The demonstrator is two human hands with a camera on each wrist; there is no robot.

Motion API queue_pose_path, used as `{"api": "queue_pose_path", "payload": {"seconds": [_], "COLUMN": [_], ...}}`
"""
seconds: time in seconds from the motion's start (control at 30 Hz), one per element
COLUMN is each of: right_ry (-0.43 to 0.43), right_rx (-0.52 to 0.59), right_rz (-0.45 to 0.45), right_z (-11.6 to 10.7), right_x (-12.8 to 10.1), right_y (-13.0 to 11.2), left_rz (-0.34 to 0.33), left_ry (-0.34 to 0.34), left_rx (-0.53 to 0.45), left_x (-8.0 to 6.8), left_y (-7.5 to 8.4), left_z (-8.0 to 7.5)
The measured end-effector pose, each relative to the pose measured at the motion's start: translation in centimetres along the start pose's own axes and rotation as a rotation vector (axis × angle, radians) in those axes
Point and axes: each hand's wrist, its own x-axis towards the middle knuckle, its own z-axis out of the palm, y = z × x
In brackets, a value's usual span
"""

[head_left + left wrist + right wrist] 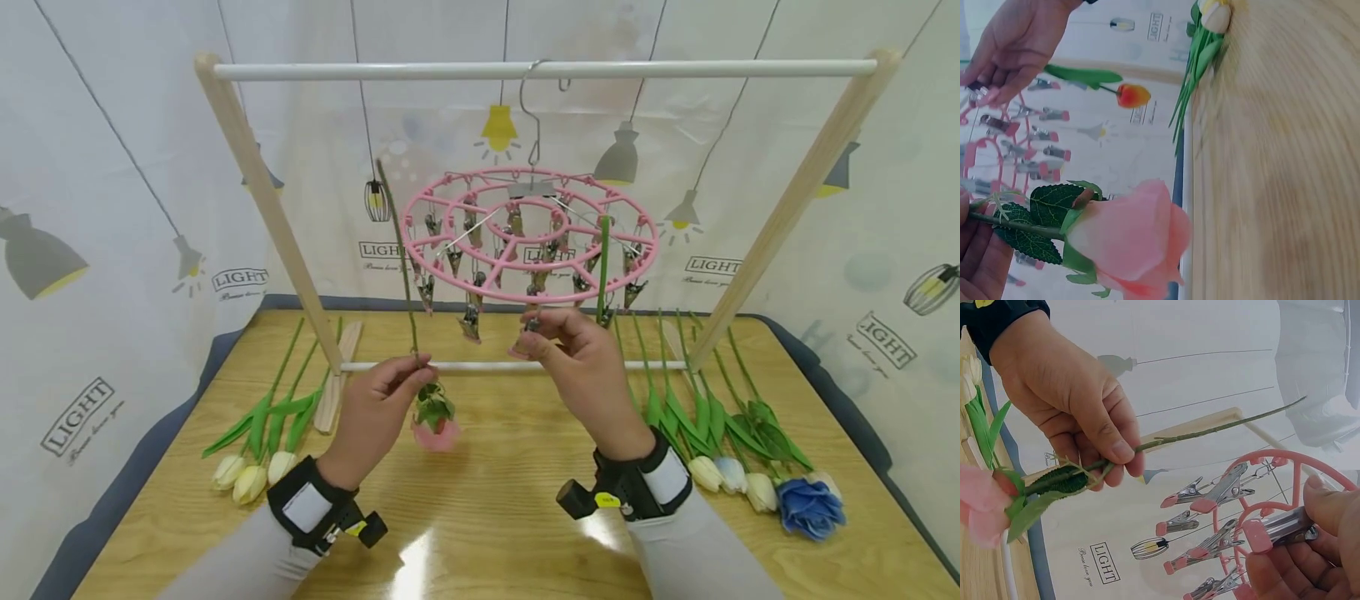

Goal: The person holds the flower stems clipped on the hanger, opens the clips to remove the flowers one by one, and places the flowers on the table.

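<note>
My left hand (382, 408) pinches the stem of a pink rose (1135, 231). The rose hangs bloom down, its bare stem rising above the fingers beside the hanger. My right hand (581, 362) grips a metal clip (1282, 528) with pink tips between thumb and fingers, at the front of the round pink clip hanger (501, 262). In the right wrist view this clip's pink tip points toward the rose. An orange tulip (1133, 95) hangs bloom down past the right hand; in the head view its bloom is hidden behind that hand, and its green stem (603, 267) shows.
The hanger hooks over a white rod (375, 72) on a wooden-legged stand. White and yellow tulips (250, 483) lie at the left of the table. More pale tulips (705, 472) and a blue rose (810, 508) lie at the right. Several other clips (470, 321) dangle around the hanger.
</note>
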Motion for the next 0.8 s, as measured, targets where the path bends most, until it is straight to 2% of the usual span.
{"api": "queue_pose_path", "payload": {"seconds": [0.2,0.3,0.43,0.57,0.7,0.8], "right_ry": [-0.001,-0.001,-0.002,-0.004,-0.003,-0.001], "right_rx": [0.013,0.003,0.000,0.001,0.013,0.010], "right_rz": [-0.010,-0.023,-0.031,-0.019,-0.007,-0.011], "right_z": [0.0,0.0,0.0,0.0,0.0,0.1], "right_x": [0.0,0.1,0.1,0.1,0.1,0.1], "right_y": [0.0,0.0,-0.1,-0.1,0.1,0.2], "left_rz": [-0.086,-0.141,-0.224,-0.322,-0.388,-0.408], "left_ry": [0.052,0.064,0.043,-0.001,-0.022,-0.024], "left_rx": [0.099,0.180,0.288,0.334,0.354,0.382], "left_x": [0.5,1.1,1.9,2.3,2.3,2.3], "left_y": [-0.9,-1.4,-2.4,-3.6,-4.6,-5.1], "left_z": [-2.7,-4.1,-6.1,-7.7,-8.5,-8.6]}}
